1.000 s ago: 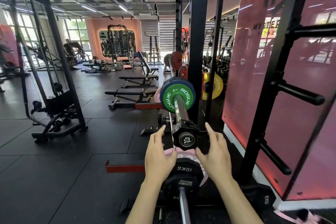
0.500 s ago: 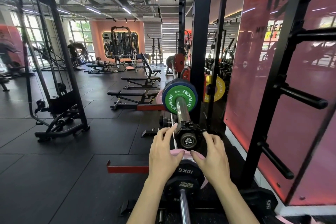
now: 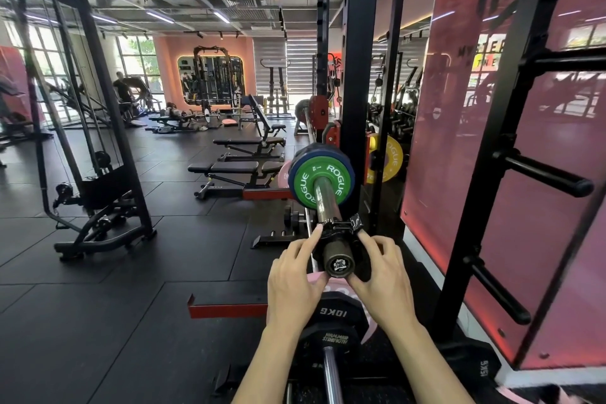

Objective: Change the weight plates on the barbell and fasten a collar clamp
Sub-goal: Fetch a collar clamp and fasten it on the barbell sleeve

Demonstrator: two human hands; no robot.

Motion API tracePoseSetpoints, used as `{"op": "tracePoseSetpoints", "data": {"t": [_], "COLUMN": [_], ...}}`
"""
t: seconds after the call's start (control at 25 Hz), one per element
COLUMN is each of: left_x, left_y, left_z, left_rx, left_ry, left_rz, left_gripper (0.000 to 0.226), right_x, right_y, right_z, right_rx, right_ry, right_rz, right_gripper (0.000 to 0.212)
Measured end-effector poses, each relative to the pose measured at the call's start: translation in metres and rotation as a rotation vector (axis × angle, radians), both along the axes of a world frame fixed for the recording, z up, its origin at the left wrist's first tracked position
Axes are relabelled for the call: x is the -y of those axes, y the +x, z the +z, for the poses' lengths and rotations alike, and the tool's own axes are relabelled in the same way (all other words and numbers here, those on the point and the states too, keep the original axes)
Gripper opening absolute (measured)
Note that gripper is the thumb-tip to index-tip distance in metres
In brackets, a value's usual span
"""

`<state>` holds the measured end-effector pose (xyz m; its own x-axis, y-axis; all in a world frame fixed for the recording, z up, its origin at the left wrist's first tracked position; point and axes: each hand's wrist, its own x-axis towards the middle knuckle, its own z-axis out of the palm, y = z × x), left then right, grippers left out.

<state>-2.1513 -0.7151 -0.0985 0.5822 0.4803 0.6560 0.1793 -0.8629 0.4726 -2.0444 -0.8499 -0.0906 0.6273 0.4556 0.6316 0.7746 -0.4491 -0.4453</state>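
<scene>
A barbell sleeve (image 3: pixel 324 203) points toward me from the rack, carrying a green ROGUE plate (image 3: pixel 303 185) in front of a dark blue plate (image 3: pixel 346 161). A black collar clamp (image 3: pixel 339 228) sits around the sleeve close to its end cap (image 3: pixel 338 264). My left hand (image 3: pixel 295 275) grips the clamp from the left, index finger stretched along it. My right hand (image 3: pixel 382 272) grips it from the right, fingers curled around it. The clamp's lever stands up at the upper right.
The black rack upright (image 3: pixel 357 75) rises just behind the plates. Plate-storage pegs (image 3: pixel 544 174) jut from the frame at right. Below my hands lies a black 10KG plate (image 3: pixel 331 315) on another bar, and a 15KG plate (image 3: pixel 475 367) rests at lower right. Benches (image 3: pixel 236 167) stand left.
Both hands have closed in from either side of the sleeve end and now grip the collar clamp; one second ago they hovered open beside it.
</scene>
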Motion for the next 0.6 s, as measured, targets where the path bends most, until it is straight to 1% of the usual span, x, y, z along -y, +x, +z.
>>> {"op": "tracePoseSetpoints", "data": {"t": [0.16,0.28,0.48,0.6], "left_x": [-0.013,-0.02,-0.044,-0.06], "left_y": [0.019,0.034,0.066,0.084], "left_z": [0.002,0.009,0.013,0.014], "left_rx": [-0.013,-0.038,-0.089,-0.096], "left_ry": [-0.01,-0.025,-0.032,-0.032], "left_rz": [0.026,0.032,0.077,0.055], "left_gripper": [0.095,0.094,0.092,0.092], "right_x": [-0.011,-0.023,-0.051,-0.063], "right_y": [0.023,0.043,0.077,0.094], "right_z": [0.001,0.005,0.004,0.0], "right_rx": [0.009,0.01,-0.021,-0.032], "right_ry": [-0.027,0.009,-0.007,-0.006], "right_rz": [0.046,0.086,0.122,0.124], "right_gripper": [0.08,0.078,0.086,0.086]}}
